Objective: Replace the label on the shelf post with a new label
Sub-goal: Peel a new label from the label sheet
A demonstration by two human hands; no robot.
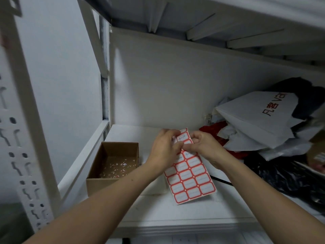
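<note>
Label sheet (190, 175), rows of red-bordered stickers, is held tilted above the shelf board (175, 217), its lower end free and its upper end between the two hands. The left hand (164, 148) has its fingers (173, 133) curled round the sheet's upper left edge. The right hand (205, 147) pinches thumb and forefinger together on a sticker about a third of the way down.

I'd judge a new label is being picked loose. The risk is a tear: a nail dug under the border could rip the sticker or lift its neighbour too. A peeled label may also fold and stick to itself. The shelf post (26, 120), where it must go, stands well apart to the left, so the label must be carried there.

The hands cover the very spot being worked, so I cannot tell whether a corner is up. Faint writing on the top stickers is unreadable. The post is blurred and cut by the frame, and no old label can be made out on it. A cardboard box (98, 185) holding paper scraps (121, 166) sits beside the left forearm.
</note>
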